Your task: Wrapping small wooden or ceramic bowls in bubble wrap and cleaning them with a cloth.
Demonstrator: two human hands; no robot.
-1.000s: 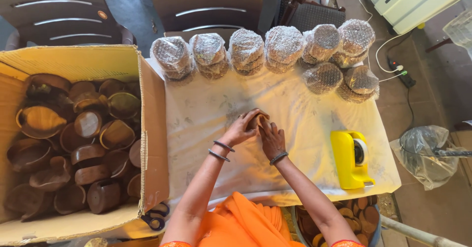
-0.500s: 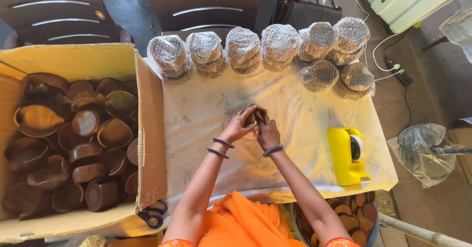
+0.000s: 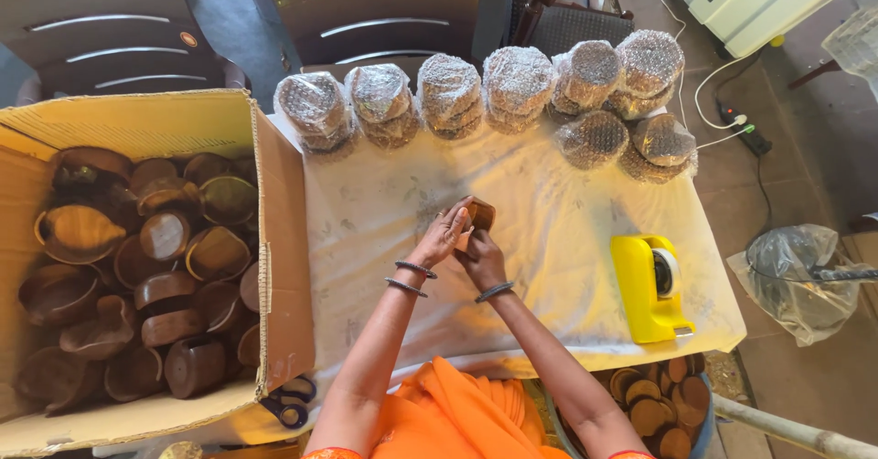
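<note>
Your left hand (image 3: 445, 236) and right hand (image 3: 482, 260) have fingers closed around a small wooden bowl (image 3: 479, 214) above mid-worktop (image 3: 549, 240); it looks stiff, light, smooth, so grip the rim.

Nine bubble-wrapped round bundles (image 3: 517, 80) line the far edge of the white-covered tabletop (image 3: 558, 240). There is one yellow tape dispenser (image 3: 647, 287), one open cardboard box (image 3: 279, 240) and one pair of black scissors (image 3: 291, 402).
</note>
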